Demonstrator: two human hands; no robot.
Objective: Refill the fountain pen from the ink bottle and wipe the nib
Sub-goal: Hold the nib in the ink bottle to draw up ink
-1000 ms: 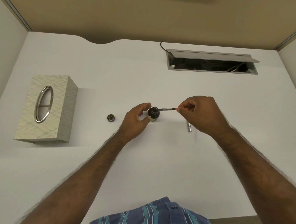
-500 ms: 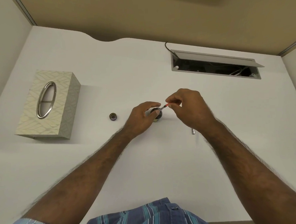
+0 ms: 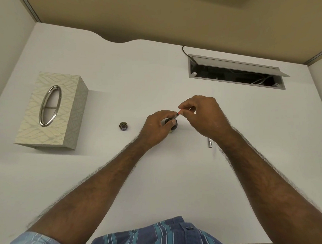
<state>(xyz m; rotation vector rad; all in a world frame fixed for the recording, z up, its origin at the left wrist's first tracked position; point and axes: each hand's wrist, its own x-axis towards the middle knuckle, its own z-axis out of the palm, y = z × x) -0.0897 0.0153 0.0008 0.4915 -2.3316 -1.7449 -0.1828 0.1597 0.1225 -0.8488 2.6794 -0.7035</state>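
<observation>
A small dark ink bottle stands uncapped at the middle of the white desk. My left hand grips the bottle from the left, covering most of it. The thin pen section with a red end slants down into the bottle's mouth. My right hand pinches the pen's red upper end just above and right of the bottle. The nib is hidden inside the bottle and behind my fingers.
The bottle's cap lies to the left of the bottle. A silver pen barrel lies on the desk under my right wrist. A patterned tissue box stands at the left. An open cable hatch is at the back right.
My right hand has swung in from the right toward the bottle, tipping the pen from nearly level to slanting down into the mouth. My left hand has closed tighter round the bottle.
</observation>
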